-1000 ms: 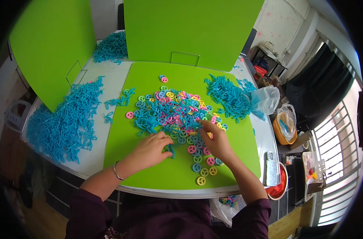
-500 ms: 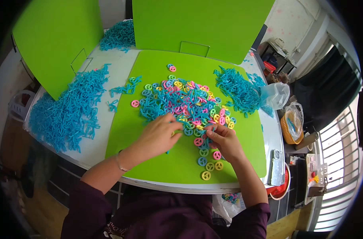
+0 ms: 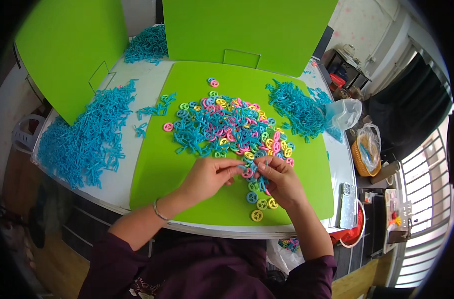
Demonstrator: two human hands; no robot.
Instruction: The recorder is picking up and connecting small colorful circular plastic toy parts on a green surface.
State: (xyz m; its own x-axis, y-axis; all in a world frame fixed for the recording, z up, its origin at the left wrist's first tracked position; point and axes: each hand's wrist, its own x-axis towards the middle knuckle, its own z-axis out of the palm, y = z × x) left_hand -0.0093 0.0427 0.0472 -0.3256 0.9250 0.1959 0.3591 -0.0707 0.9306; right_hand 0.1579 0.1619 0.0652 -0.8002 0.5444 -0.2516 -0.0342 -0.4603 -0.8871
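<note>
Above the near part of a green mat (image 3: 162,182), my two hands are close together. My left hand (image 3: 212,175) is closed in a pinch, with a small blue plastic piece (image 3: 241,167) at its fingertips. My right hand (image 3: 281,182) is closed round blue plastic pieces (image 3: 261,184), some sticking out below its fingers. Just beyond both hands lies a mixed pile (image 3: 227,124) of blue plastic pieces and small pink, yellow, green and blue wheels. Several loose wheels, among them a yellow wheel (image 3: 257,215), lie below the fingertips. The exact shape of the held pieces is partly hidden.
A large heap of blue pieces (image 3: 85,142) covers the table's left side; another blue heap (image 3: 296,112) lies at the right, beside a clear plastic bag (image 3: 344,117). Upright green boards (image 3: 252,30) stand behind. A phone (image 3: 346,205) rests at the right edge.
My left hand has come away from the pile, moving nearer and right to meet my right hand. The right hand has stayed almost in place, still gripping blue pieces.
</note>
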